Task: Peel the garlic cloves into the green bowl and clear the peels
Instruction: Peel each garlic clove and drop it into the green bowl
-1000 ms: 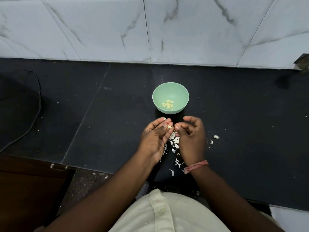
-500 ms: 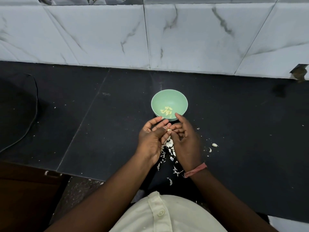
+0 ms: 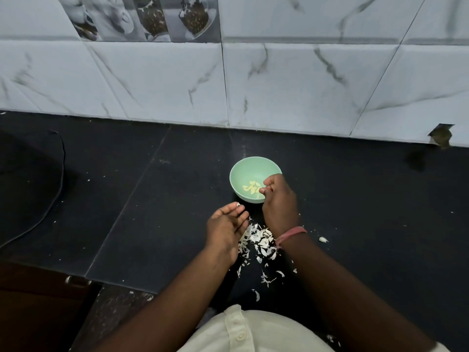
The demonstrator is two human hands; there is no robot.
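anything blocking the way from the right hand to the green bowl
Nothing visible does. The right hand is already over the near right rim of the green bowl, fingertips above the peeled cloves inside.

The small round green plastic bowl [image 3: 255,166] looked smooth and matt; the black stone worktop [image 3: 355,199] dull; the white marbled wall tiles [image 3: 291,85] glossy.

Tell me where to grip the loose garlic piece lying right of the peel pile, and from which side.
Pinch the garlic piece across its short width with thumb and fingertip, coming straight down from above. It lies flat and low on the black counter, apart from the peel pile, so no side offers an edge to hook. The right hand is nearest, though now over the green bowl.
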